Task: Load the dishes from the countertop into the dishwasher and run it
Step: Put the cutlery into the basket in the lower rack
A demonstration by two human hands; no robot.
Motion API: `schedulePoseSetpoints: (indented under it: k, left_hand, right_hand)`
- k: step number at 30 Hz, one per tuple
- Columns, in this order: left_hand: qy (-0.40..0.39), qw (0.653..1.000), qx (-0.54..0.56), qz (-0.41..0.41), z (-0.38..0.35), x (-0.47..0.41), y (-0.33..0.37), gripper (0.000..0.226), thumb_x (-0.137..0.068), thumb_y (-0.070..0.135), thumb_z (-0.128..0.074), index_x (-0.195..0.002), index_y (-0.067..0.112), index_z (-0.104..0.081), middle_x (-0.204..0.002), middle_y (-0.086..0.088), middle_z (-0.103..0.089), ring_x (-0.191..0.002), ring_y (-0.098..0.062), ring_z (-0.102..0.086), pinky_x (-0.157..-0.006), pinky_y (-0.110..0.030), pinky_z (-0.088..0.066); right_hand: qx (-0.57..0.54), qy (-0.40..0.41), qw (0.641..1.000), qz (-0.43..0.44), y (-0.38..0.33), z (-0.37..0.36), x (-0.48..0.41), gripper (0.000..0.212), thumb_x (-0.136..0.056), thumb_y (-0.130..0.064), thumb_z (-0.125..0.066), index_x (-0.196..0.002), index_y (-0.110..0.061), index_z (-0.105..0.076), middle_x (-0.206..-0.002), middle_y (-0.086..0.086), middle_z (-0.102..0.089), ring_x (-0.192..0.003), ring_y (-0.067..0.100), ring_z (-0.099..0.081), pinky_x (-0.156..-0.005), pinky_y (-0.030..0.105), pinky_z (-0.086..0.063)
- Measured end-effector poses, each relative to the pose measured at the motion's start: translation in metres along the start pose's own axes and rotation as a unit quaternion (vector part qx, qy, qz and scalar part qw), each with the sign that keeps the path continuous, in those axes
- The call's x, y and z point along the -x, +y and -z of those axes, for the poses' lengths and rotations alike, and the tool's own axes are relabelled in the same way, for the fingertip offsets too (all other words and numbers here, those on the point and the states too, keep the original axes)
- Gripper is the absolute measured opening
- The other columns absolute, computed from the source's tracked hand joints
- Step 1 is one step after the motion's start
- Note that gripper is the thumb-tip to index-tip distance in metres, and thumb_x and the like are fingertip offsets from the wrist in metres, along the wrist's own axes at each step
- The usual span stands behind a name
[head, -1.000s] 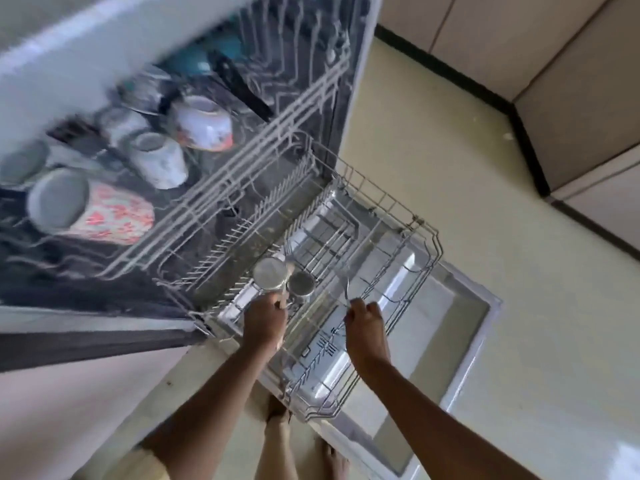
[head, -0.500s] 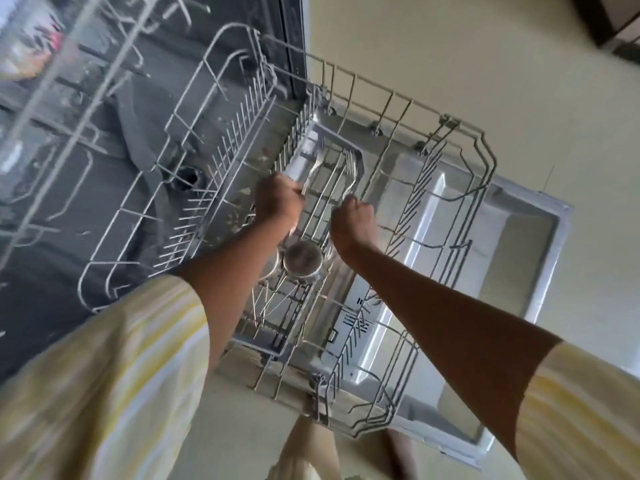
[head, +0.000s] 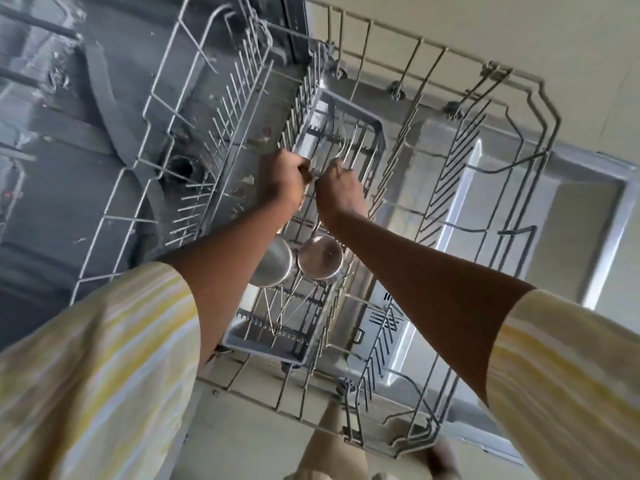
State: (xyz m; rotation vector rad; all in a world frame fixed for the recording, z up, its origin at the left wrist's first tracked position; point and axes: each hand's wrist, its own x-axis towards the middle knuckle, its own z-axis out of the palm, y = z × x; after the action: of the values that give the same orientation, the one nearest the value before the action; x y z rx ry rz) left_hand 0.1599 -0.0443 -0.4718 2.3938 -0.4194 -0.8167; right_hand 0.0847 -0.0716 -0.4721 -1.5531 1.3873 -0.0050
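Slotting forks (head: pixel 341 140) upright into the cutlery basket (head: pixel 375 133) at twelve o'clock, left hand (head: pixel 285 178) fisted, right hand (head: pixel 337 192) pinching handles, wants separate cells.

Both hands have reached further along the grey plastic cutlery basket (head: pixel 346 140); left hand (head: pixel 285 178) and right hand (head: pixel 341 192) now meet, a silver fork (head: pixel 341 133) standing just beyond.

It was a home kitchen. An open dishwasher (head: pixel 588 216) showed it, its door folded down over a pale floor (head: pixel 450 22). A wire lower rack (head: pixel 429 46) stood pulled out above the door, with a grey cutlery basket (head: pixel 377 133) in it and two steel cups (head: pixel 320 259) near the basket's middle. The dark tub (head: pixel 86 133) lay left of the rack.
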Motion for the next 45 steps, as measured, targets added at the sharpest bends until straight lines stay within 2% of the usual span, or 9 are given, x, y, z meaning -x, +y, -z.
schedulePoseSetpoints:
  k: [3,6,11,16,18,24,32,36,45]
  left_hand:
    - [-0.025,0.999,-0.022,-0.007,-0.006,-0.001,-0.002,0.017,-0.083,0.009,-0.06,-0.085,-0.003,-0.072,-0.081,-0.02,-0.07,-0.074,-0.028,-0.067,-0.069,-0.034,-0.054]
    - [-0.015,0.998,-0.053,-0.01,-0.006,0.001,-0.003,0.02,-0.085,0.011,-0.056,-0.087,0.0,-0.073,-0.074,-0.012,-0.064,-0.066,-0.019,-0.056,-0.052,-0.025,-0.044]
    - [-0.016,0.99,-0.133,-0.049,-0.008,0.003,-0.001,0.023,-0.09,0.006,-0.049,-0.098,-0.003,-0.068,-0.095,-0.021,-0.066,-0.087,-0.027,-0.063,-0.066,-0.027,-0.037]
    - [0.002,0.966,-0.213,-0.15,-0.008,0.008,-0.009,0.02,-0.091,0.003,-0.049,-0.102,0.002,-0.066,-0.097,-0.019,-0.067,-0.088,-0.027,-0.061,-0.062,-0.025,-0.034]
    - [0.009,0.962,-0.206,-0.177,-0.008,0.008,-0.012,0.018,-0.088,0.002,-0.052,-0.1,0.0,-0.066,-0.095,-0.019,-0.068,-0.086,-0.027,-0.063,-0.063,-0.028,-0.038]
    - [-0.005,0.961,-0.193,-0.198,-0.005,0.003,-0.012,0.016,-0.089,0.005,-0.055,-0.095,-0.004,-0.066,-0.092,-0.02,-0.069,-0.083,-0.029,-0.066,-0.068,-0.032,-0.047]
    - [-0.015,0.966,-0.196,-0.166,-0.008,-0.001,-0.016,0.019,-0.087,0.003,-0.059,-0.103,-0.001,-0.067,-0.1,-0.017,-0.07,-0.088,-0.025,-0.066,-0.07,-0.021,-0.042]
    - [-0.009,0.973,-0.182,-0.142,-0.01,0.001,-0.016,0.019,-0.087,0.006,-0.06,-0.104,0.002,-0.068,-0.101,-0.014,-0.07,-0.086,-0.019,-0.063,-0.069,-0.017,-0.04]
    - [-0.013,0.969,-0.236,-0.075,-0.013,0.0,-0.019,0.022,-0.092,0.011,-0.057,-0.106,-0.003,-0.065,-0.101,-0.019,-0.068,-0.092,-0.027,-0.064,-0.065,-0.022,-0.04]
  right_hand:
    - [-0.02,-0.003,1.0,-0.012,0.0,-0.004,-0.001,0.033,-0.1,-0.02,-0.024,-0.104,-0.004,-0.052,-0.093,0.017,-0.058,-0.084,0.026,-0.055,-0.069,0.031,-0.041]
    - [-0.043,-0.007,0.998,-0.036,0.0,-0.001,-0.003,0.038,-0.101,-0.022,-0.023,-0.105,-0.002,-0.055,-0.087,0.011,-0.051,-0.081,0.023,-0.051,-0.068,0.027,-0.037]
    - [-0.054,-0.025,0.997,-0.038,0.001,-0.001,-0.007,0.04,-0.101,-0.024,-0.022,-0.103,-0.001,-0.055,-0.088,0.014,-0.057,-0.078,0.024,-0.055,-0.067,0.031,-0.045]
    - [-0.062,-0.026,0.997,-0.035,0.005,-0.003,-0.011,0.037,-0.099,-0.024,-0.023,-0.078,-0.011,-0.05,-0.065,0.002,-0.046,-0.056,0.013,-0.043,-0.049,0.024,-0.031]
    - [-0.062,-0.004,0.997,-0.039,0.006,-0.005,-0.012,0.04,-0.099,-0.026,-0.023,-0.065,-0.017,-0.043,-0.062,0.0,-0.043,-0.055,0.014,-0.04,-0.05,0.025,-0.032]
    - [-0.065,0.014,0.997,-0.046,0.0,-0.006,-0.018,0.045,-0.099,-0.027,-0.023,-0.059,-0.018,-0.042,-0.063,0.002,-0.048,-0.055,0.016,-0.044,-0.051,0.026,-0.036]
    - [-0.092,-0.037,0.994,-0.041,0.002,-0.001,-0.014,0.04,-0.098,-0.029,-0.021,-0.081,-0.011,-0.053,-0.078,0.011,-0.057,-0.064,0.022,-0.053,-0.057,0.031,-0.047]
    - [-0.08,-0.033,0.996,-0.03,0.008,0.001,-0.014,0.039,-0.1,-0.024,-0.022,-0.068,-0.014,-0.044,-0.065,0.002,-0.048,-0.052,0.01,-0.043,-0.043,0.022,-0.029]
    - [-0.075,0.004,0.996,-0.045,0.007,-0.002,-0.009,0.04,-0.097,-0.025,-0.025,-0.061,-0.017,-0.038,-0.059,0.0,-0.04,-0.049,0.013,-0.034,-0.044,0.025,-0.025]
